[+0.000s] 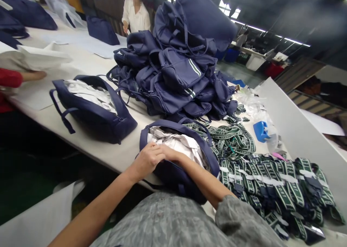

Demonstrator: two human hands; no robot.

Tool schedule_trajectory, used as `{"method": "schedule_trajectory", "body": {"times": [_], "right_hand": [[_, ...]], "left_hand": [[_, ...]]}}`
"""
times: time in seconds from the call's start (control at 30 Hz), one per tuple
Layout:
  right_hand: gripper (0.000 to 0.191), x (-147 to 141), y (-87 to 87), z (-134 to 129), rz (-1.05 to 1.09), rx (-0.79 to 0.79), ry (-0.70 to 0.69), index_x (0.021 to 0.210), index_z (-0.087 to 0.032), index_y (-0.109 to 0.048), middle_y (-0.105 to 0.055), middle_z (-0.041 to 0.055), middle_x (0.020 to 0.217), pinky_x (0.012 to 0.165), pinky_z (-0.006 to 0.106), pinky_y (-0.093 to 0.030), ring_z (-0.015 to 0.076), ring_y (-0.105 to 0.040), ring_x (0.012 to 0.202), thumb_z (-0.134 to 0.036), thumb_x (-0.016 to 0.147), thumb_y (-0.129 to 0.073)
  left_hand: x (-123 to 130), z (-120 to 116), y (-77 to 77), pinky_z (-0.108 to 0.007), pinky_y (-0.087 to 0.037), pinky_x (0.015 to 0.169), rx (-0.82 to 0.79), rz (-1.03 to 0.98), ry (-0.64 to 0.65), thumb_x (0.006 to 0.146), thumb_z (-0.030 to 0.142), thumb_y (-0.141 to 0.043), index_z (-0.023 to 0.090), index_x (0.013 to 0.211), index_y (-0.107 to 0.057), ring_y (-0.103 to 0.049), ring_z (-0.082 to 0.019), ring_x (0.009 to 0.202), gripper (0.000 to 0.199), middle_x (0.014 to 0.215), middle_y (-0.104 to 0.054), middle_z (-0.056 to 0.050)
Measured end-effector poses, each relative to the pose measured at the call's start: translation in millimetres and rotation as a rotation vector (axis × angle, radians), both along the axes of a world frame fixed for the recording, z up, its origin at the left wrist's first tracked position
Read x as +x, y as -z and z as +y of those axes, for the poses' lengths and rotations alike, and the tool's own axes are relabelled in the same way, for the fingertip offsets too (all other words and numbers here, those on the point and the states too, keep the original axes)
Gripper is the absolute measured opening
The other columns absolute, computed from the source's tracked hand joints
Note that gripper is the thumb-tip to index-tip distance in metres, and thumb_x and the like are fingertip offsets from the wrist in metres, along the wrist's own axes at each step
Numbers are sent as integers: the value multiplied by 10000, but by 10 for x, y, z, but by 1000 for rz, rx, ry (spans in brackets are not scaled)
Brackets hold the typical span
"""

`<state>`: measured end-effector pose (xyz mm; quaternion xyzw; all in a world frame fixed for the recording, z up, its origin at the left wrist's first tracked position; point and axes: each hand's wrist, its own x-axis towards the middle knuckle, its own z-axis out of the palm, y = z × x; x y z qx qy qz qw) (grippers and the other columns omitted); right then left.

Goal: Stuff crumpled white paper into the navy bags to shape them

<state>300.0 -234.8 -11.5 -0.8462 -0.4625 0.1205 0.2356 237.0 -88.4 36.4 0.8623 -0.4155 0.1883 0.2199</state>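
A navy travel bag (173, 174) stands at the table edge right in front of me, its top open and white crumpled paper (177, 140) filling it. At the near left end of its opening, my left hand (148, 161) is closed with fingers bent on the bag's edge. My right hand (168, 153) reaches across the opening and meets the left one there. Its fingers look closed at the same edge, with the tips partly hidden behind the left hand. I cannot make out whether a zipper pull is between the fingers.
Another paper-stuffed navy bag (94, 120) stands to the left. Behind is a tall heap of navy bags (176, 73). Green lettered straps (265, 182) lie in bundles at right, near a blue tape dispenser (261, 131). A co-worker's red sleeve (10, 78) shows at left; another person (136, 15) stands behind.
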Motion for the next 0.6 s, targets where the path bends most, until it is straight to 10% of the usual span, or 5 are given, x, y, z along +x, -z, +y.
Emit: {"method": "schedule_trajectory", "body": {"times": [0.17, 0.33, 0.6], "right_hand": [[291, 235, -341, -356, 6, 211, 232, 1187, -112, -679, -701, 95, 1205, 1054, 287, -439, 179, -612, 1172, -241, 978, -521], [451, 353, -44, -439, 24, -160, 298, 1410, -84, -510, -518, 184, 1452, 1151, 484, -330, 282, -422, 1394, -214, 979, -477], [503, 505, 139, -428, 12, -106, 322, 1498, -125, -406, -466, 177, 1492, 1137, 439, -369, 245, -444, 1373, -221, 1005, -376]], "left_hand": [[75, -31, 134, -365, -406, 912, -116, 54, -58, 943, 207, -569, 175, 863, -665, -585, -168, 836, 129, 809, -659, -28], [260, -287, 433, -335, -414, 888, -185, 96, 58, 936, 154, -543, 160, 780, -653, -551, -174, 841, 191, 775, -632, -37], [410, -392, 475, -334, -407, 891, -326, 241, 191, 911, 155, -597, 165, 798, -678, -553, -170, 850, 139, 800, -665, -33]]}}
